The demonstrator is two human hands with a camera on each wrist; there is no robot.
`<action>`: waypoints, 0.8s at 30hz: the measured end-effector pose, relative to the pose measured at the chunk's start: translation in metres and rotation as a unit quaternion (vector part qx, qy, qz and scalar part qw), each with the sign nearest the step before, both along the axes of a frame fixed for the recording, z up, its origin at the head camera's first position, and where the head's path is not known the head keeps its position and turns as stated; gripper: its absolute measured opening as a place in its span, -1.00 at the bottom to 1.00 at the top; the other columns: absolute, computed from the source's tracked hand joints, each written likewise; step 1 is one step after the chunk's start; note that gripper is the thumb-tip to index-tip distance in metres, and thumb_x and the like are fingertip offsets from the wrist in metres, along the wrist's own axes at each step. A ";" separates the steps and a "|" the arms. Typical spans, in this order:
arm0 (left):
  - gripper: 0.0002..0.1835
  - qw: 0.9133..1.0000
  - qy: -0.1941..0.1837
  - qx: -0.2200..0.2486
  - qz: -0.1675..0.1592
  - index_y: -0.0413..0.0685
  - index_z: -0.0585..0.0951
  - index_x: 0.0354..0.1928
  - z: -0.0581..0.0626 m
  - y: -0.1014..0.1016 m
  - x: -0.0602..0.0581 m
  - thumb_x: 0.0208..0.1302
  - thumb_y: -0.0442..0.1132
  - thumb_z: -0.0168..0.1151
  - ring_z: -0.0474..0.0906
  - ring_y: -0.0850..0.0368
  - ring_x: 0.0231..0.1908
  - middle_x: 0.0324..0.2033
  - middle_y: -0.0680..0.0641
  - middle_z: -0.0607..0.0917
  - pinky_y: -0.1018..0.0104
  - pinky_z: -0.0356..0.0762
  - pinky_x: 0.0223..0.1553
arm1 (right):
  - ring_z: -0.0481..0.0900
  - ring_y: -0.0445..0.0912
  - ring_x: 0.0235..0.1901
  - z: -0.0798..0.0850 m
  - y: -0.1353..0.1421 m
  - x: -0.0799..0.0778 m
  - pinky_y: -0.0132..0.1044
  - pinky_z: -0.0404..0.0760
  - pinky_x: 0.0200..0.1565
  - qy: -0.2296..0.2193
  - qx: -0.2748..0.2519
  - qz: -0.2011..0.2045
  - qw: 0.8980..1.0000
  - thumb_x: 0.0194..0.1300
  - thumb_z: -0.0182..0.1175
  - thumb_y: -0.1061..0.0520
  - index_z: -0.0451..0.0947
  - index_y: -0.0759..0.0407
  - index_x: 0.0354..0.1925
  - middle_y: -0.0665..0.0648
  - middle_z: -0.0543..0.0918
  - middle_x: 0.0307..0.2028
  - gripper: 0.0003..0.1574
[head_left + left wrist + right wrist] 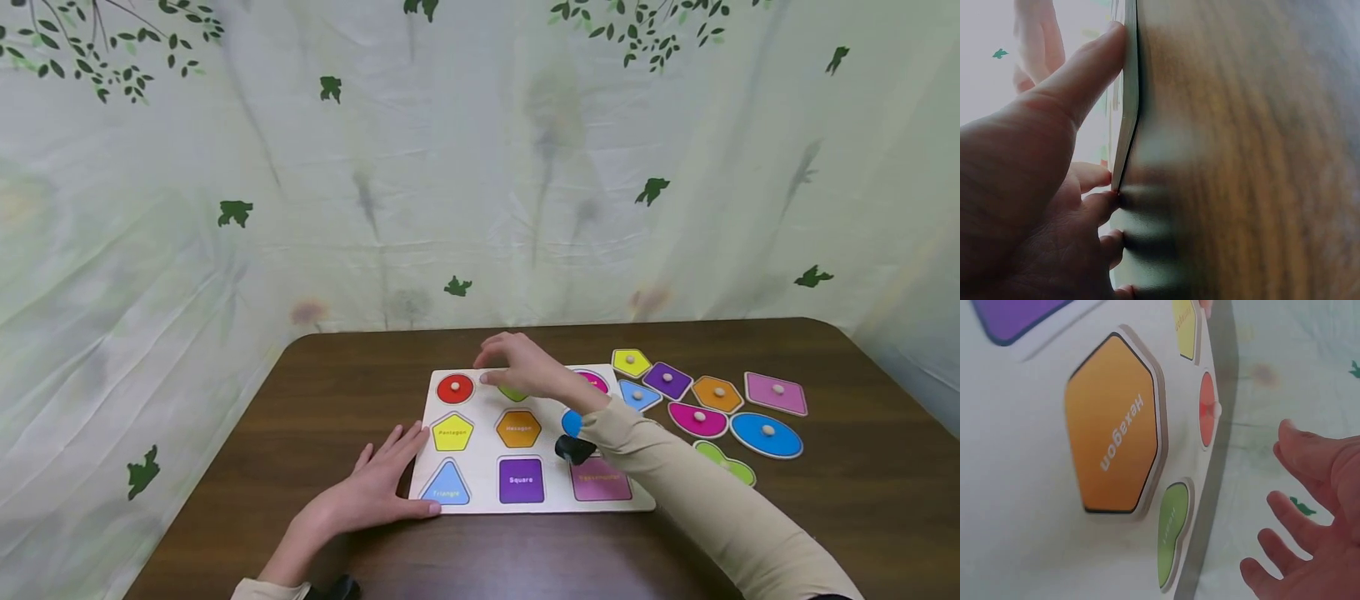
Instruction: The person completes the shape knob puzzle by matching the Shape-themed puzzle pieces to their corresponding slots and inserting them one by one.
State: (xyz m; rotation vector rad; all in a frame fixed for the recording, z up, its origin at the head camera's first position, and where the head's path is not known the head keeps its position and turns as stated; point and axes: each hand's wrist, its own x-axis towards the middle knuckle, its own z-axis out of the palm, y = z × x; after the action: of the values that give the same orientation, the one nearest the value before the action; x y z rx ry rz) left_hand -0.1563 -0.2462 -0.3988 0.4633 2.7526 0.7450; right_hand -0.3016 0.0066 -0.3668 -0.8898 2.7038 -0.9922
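A white shape puzzle board (pixel 483 487) lies on the table, its printed recesses labelled with shape names. The red circle piece (pixel 450 395), with a white knob, sits in the board's far left recess. My right hand (pixel 525 367) hovers over the far edge just right of that circle, fingers apart and holding nothing. In the right wrist view the fingers (pixel 1297 522) stand clear of the board, near the orange hexagon recess (pixel 1110 431) and green heart recess (pixel 1171 534). My left hand (pixel 371 490) rests against the board's left edge, fingers spread, thumb at the near left corner.
Right of the board lie several loose knobbed pieces, among them a yellow pentagon (pixel 624 363), purple square (pixel 662 385), orange hexagon (pixel 712 402), pink rectangle (pixel 791 397), blue oval (pixel 753 442) and green heart (pixel 731 468). My right sleeve (pixel 705 492) covers part of the board's right side.
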 end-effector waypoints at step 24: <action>0.16 1.000 0.005 0.011 -0.003 -0.12 0.13 0.52 -0.002 -0.001 -0.002 -0.01 0.28 0.45 -0.20 -0.26 0.49 0.51 -0.18 0.07 -0.45 -0.32 0.28 | 0.28 0.14 0.29 0.003 0.081 0.041 0.17 0.40 0.17 0.041 -0.051 -0.003 0.998 0.28 0.34 0.10 0.69 0.07 -0.05 0.13 0.49 0.23 -0.75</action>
State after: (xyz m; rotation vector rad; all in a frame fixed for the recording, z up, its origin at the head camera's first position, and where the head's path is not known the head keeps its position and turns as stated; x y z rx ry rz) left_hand -0.1586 -0.2470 -0.4007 0.4822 2.7533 0.7751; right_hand -0.2608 0.0879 -0.3640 -0.9597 2.7461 -1.1280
